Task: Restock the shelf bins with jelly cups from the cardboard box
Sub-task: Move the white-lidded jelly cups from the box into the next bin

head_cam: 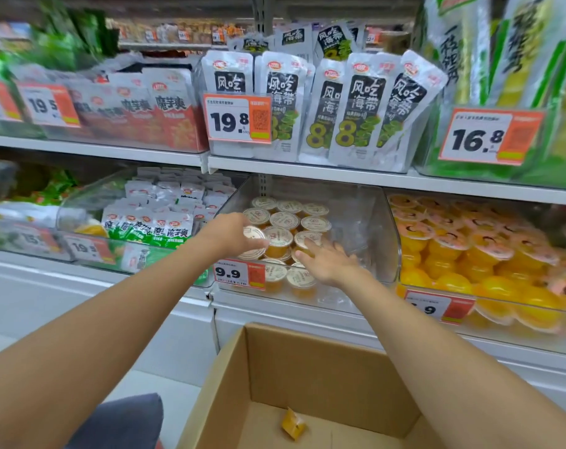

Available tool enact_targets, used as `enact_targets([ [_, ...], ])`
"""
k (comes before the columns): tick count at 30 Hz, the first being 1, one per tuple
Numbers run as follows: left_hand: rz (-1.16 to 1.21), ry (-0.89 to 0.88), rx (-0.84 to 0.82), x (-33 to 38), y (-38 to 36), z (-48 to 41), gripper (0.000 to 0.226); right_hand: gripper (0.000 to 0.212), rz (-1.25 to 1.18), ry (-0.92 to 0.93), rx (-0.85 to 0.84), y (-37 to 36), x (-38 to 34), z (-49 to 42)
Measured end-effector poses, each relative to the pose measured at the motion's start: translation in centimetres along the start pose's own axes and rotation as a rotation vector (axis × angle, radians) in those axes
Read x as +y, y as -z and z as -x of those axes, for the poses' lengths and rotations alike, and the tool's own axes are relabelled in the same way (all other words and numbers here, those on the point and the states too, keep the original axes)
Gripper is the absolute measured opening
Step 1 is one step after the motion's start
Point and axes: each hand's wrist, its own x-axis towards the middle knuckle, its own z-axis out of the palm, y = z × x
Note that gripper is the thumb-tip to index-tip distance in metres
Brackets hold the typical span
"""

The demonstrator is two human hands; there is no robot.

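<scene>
A clear plastic shelf bin [385, 222] on the lower shelf holds several orange jelly cups [283, 220] with pale foil lids, packed in its left half. My left hand [233, 233] reaches into the bin from the left and grips a jelly cup [254, 239] at the stack's left edge. My right hand [327, 262] lies over the front cups with fingers stretched out, touching a lid. The cardboard box [307, 377] stands open below my arms; only one small orange wrapped piece [293, 422] shows on its floor.
The bin's right half shows bare plastic. To the right, another bin [482, 254] is full of yellow jelly cups. To the left is a bin of snack packets [165, 205]. The upper shelf carries seaweed pouches [356, 105] and price tags.
</scene>
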Motion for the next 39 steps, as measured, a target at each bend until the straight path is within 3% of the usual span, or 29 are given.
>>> enact_targets([
  [4,-0.079,0.157,-0.022,1.8,-1.9,-0.4,0.098,0.063,-0.021,0.01,0.018,0.0,0.1,0.3],
  [9,0.045,0.174,-0.01,1.5,-2.5,-1.0,0.083,0.064,-0.019,0.01,0.023,-0.1,0.2,0.2],
  [15,0.34,0.197,-0.184,-0.7,-1.4,-1.8,0.068,0.064,-0.002,0.021,0.038,-0.3,0.2,0.1],
  [18,0.181,0.167,-0.158,-0.3,-2.2,-2.1,0.066,0.064,-0.004,0.023,0.043,-0.3,0.2,0.1],
  [23,-0.121,0.116,-0.102,0.4,-2.3,-2.3,0.086,0.065,0.008,0.027,0.056,-0.4,0.3,0.0],
  [28,-0.272,0.108,0.049,0.6,-2.9,-2.0,0.073,0.063,0.025,0.068,0.147,-0.8,0.4,-0.2],
  [32,-0.083,0.132,0.095,0.3,-3.4,-1.8,0.044,0.059,0.028,0.09,0.153,-0.8,0.4,-0.2],
  [35,0.171,0.199,0.027,0.0,-3.8,-1.7,0.042,0.059,-0.022,0.062,0.071,-0.6,0.4,-0.4],
  [39,0.271,0.154,0.218,0.3,-4.6,-0.4,0.025,0.058,-0.019,0.085,0.093,-0.6,0.4,-0.4],
])
